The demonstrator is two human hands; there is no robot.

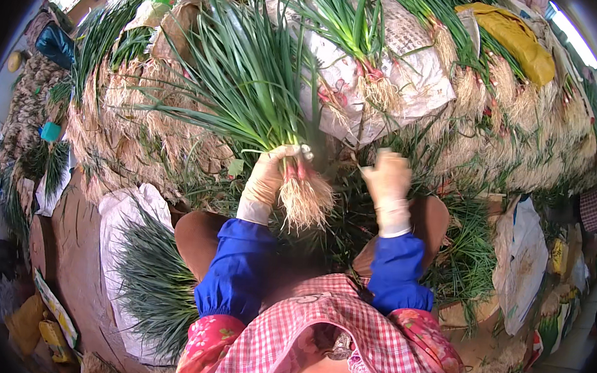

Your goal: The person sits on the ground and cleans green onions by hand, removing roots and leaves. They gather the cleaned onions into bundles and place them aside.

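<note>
My left hand point(263, 179), in a pale glove, grips a bunch of spring onions point(268, 100) just above the reddish bulbs. Its long green leaves fan up and leftward, while the pale roots point(305, 200) hang below my fingers. To the right of the bunch, my right hand point(389, 178) is gloved too and blurred by motion. Something thin shows near its thumb, but whether the fingers hold it is unclear. Beyond my hands, a smaller bunch of spring onions point(368, 66) lies on a white woven sack point(421, 99), with a few loose stalks point(332, 97) beside it.
Rooted spring onions are heaped at the left point(146, 111) and right point(525, 109), a yellow sack point(520, 41) over some. By my left knee, trimmed-looking greens point(154, 285) lie on a white sack point(136, 205). Loose green leaves point(464, 252) are piled beside my right knee.
</note>
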